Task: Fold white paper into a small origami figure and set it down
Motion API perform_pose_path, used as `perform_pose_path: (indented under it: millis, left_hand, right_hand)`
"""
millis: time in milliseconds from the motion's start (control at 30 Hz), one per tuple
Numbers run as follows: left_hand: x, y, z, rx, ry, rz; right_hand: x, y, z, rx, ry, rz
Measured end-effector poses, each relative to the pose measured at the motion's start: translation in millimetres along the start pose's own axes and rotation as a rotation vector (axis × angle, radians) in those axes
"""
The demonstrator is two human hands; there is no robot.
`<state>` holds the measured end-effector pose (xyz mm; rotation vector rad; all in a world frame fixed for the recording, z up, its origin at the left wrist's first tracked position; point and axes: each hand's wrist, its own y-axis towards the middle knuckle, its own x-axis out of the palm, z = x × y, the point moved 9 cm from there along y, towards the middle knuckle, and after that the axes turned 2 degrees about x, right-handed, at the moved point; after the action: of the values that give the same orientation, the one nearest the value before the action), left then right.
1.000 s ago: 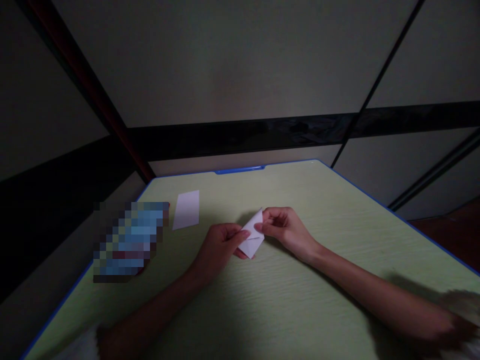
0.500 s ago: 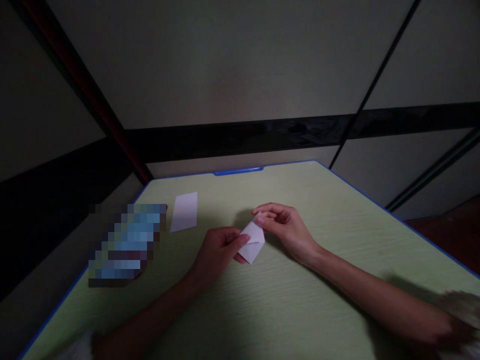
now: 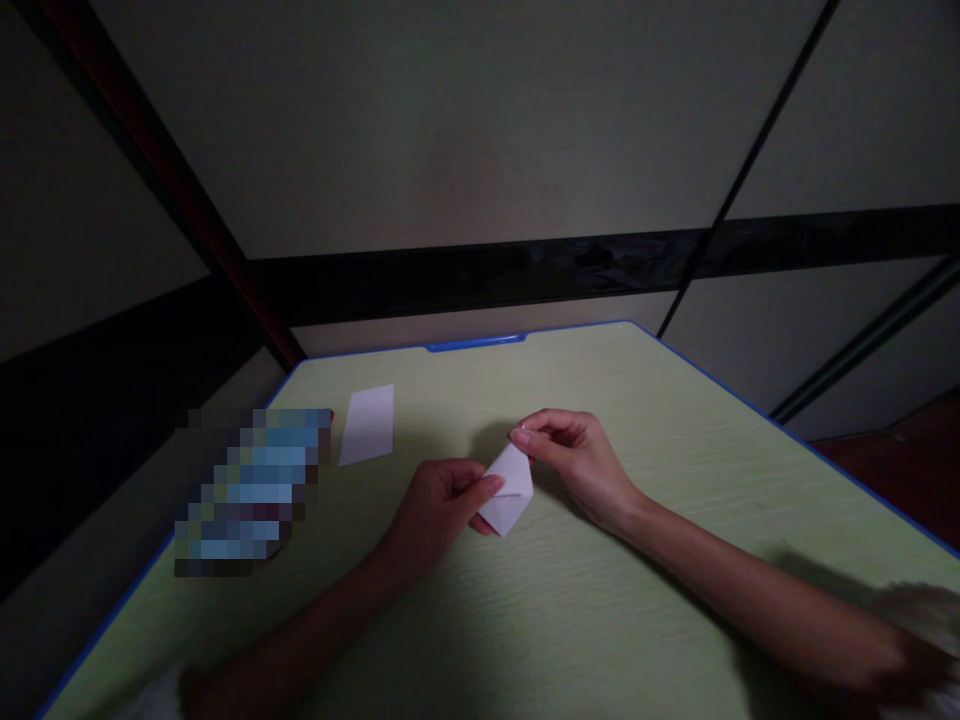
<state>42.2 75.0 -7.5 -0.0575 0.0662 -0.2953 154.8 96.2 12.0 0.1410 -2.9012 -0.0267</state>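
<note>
A small folded white paper (image 3: 508,490) lies on the pale green table (image 3: 570,620), near its middle. My left hand (image 3: 442,505) pinches the paper's left edge between thumb and fingers. My right hand (image 3: 574,458) pinches the paper's top corner with its fingertips. Both hands rest low over the tabletop, and the paper shows a diagonal crease.
A second white paper rectangle (image 3: 367,424) lies flat to the left of my hands. Further left sits a blurred blue object (image 3: 251,485) near the table's left edge. The table has a blue rim (image 3: 476,342), with dark walls and beams behind it.
The paper's upright top flap has been pressed down flatter. My right fingertips moved slightly down onto the top corner. My left hand has barely shifted.
</note>
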Motion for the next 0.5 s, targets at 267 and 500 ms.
perform_pose_path:
  millis: [267,500]
  left_hand:
    - [-1.0,1.2,-4.1,-0.003,0.023,-0.001]
    - [1.0,1.9,-3.1,-0.01,0.066,-0.03]
  right_hand:
    - [0.1,-0.3,1.0,-0.003,-0.005,-0.013]
    - [-1.7,-0.5,-1.7,-0.036,0.038,0.001]
